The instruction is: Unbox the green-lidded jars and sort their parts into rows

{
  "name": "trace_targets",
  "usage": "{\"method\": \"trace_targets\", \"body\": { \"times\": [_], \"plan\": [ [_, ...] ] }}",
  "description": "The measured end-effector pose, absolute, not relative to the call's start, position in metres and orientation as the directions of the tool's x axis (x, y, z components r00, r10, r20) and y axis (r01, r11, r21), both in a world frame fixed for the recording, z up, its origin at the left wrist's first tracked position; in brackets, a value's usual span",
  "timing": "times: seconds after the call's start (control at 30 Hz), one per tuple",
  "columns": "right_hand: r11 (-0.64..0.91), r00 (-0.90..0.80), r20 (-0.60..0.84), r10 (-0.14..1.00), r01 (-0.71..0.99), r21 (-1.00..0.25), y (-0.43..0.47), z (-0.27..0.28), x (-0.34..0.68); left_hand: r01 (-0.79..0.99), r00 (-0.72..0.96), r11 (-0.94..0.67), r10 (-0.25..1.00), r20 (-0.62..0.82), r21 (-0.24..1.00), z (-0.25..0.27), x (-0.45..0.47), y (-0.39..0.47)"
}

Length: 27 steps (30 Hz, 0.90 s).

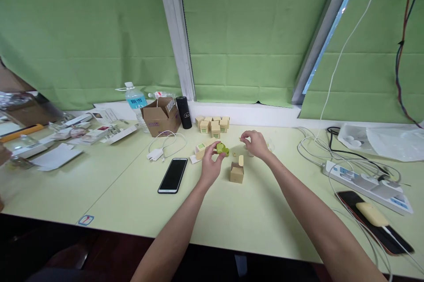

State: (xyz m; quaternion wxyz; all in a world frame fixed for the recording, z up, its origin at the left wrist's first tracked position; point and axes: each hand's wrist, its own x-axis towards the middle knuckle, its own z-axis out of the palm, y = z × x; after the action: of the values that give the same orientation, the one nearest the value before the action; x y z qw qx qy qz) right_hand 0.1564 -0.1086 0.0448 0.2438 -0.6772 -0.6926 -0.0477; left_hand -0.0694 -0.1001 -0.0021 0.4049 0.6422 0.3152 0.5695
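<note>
My left hand [212,165] grips a small green plastic piece [221,148] with rounded sides, held above the table. To the right, the fingertips of my right hand [254,144] are pinched together on something tiny and yellowish, too small to name. Between my hands stands a small cardboard box [237,173] with its lid flap up. A tiny yellow piece [234,154] lies behind that box. Another small box [200,151] with a green label sits just behind my left hand. Partly hidden behind my right hand is something clear [270,145].
Several small closed boxes [215,128] are grouped near the wall. A smartphone [172,176] and white charger [155,154] lie left. Beyond stand an open carton [161,118], black cylinder [184,112] and water bottle [135,100]. A power strip [364,184] with tangled cables lies right.
</note>
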Motion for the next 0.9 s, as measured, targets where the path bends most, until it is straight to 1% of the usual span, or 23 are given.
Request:
{"method": "trace_targets", "body": {
  "times": [0.13, 0.27, 0.4, 0.5, 0.6, 0.7, 0.77, 0.83, 0.87, 0.9],
  "plan": [
    [0.05, -0.002, 0.31, 0.951, 0.988, -0.146, -0.081, 0.02, 0.157, 0.042, 0.133, -0.532, 0.842, 0.523, 0.846, -0.003, -0.072, -0.1],
    [0.055, -0.036, 0.275, 0.961, 0.997, -0.059, -0.072, 0.003, 0.153, 0.132, 0.139, -0.587, 0.809, 0.571, 0.799, -0.003, -0.074, -0.099],
    [0.069, -0.059, 0.294, 0.954, 0.997, -0.026, -0.075, -0.002, 0.153, 0.193, 0.164, -0.628, 0.778, 0.606, 0.754, -0.004, -0.072, -0.1],
    [0.067, -0.05, 0.335, 0.941, 0.997, -0.041, -0.083, 0.001, 0.154, 0.244, 0.177, -0.638, 0.769, 0.614, 0.73, -0.004, -0.072, -0.101],
    [0.036, -0.001, 0.4, 0.916, 0.996, -0.08, -0.102, 0.006, 0.155, 0.301, 0.176, -0.645, 0.761, 0.624, 0.702, -0.001, -0.075, -0.1],
    [0.015, 0.062, 0.487, 0.871, 0.988, -0.153, -0.133, 0.006, 0.154, 0.347, 0.192, -0.675, 0.731, 0.655, 0.651, 0.009, -0.075, -0.09],
    [0.111, 0.11, 0.595, 0.796, 0.94, -0.323, -0.157, 0.002, 0.151, 0.371, 0.234, -0.691, 0.716, 0.658, 0.62, 0.018, -0.071, -0.077],
    [0.2, 0.145, 0.627, 0.765, 0.872, -0.446, -0.179, -0.005, 0.147, 0.366, 0.296, -0.689, 0.724, 0.623, 0.626, 0.027, -0.063, -0.058],
    [0.225, 0.17, 0.628, 0.759, 0.837, -0.499, -0.187, -0.008, 0.145, 0.344, 0.317, -0.666, 0.746, 0.586, 0.662, 0.03, -0.057, -0.047],
    [0.239, 0.194, 0.624, 0.757, 0.807, -0.541, -0.194, -0.011, 0.143, 0.306, 0.339, -0.616, 0.783, 0.522, 0.726, 0.032, -0.051, -0.037]
  ]
}}
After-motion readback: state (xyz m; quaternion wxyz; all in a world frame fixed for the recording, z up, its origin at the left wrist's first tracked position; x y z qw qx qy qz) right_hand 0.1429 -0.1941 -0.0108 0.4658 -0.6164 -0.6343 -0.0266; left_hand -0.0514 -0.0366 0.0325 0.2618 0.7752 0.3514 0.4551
